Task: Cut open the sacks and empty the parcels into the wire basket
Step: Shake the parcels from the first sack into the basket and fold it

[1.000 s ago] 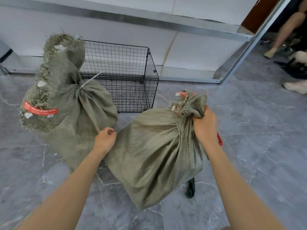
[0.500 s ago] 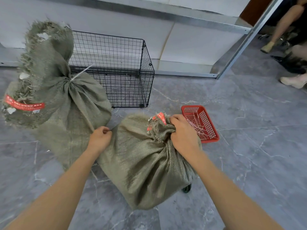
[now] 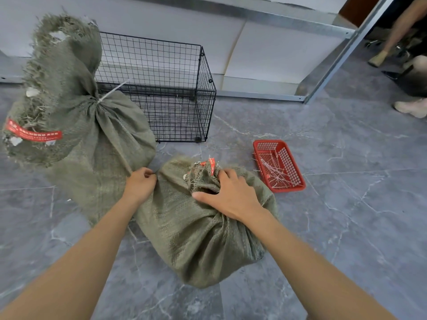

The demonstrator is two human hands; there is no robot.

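the smaller sack (image 3: 196, 239) lies on the floor (image 3: 346, 227) straight ahead. its long axis runs from the fat bottom nearest the person up and away to the bunched neck (image 3: 202, 179), which points toward the wire basket (image 3: 203, 107) beyond. the right hand (image 3: 231, 199) sits on top of that neck, fingers (image 3: 227, 175) curled round the gathered cloth, thumb lying out along the near side, so it is the nearer hand to whatever binds the neck, which is hidden in the folds. the left hand (image 3: 141, 184) is just beside it, where this sack touches the taller sack (image 3: 92, 146). its fingers (image 3: 147, 174) are curled tight and seem to pinch a fold of the taller sack's cloth, though the junction is too crowded to be sure. the taller sack stands upright left of the basket, cinched by a white tie (image 3: 111, 92). a red tray (image 3: 290, 189) of cut ties lies near, right of the neck.
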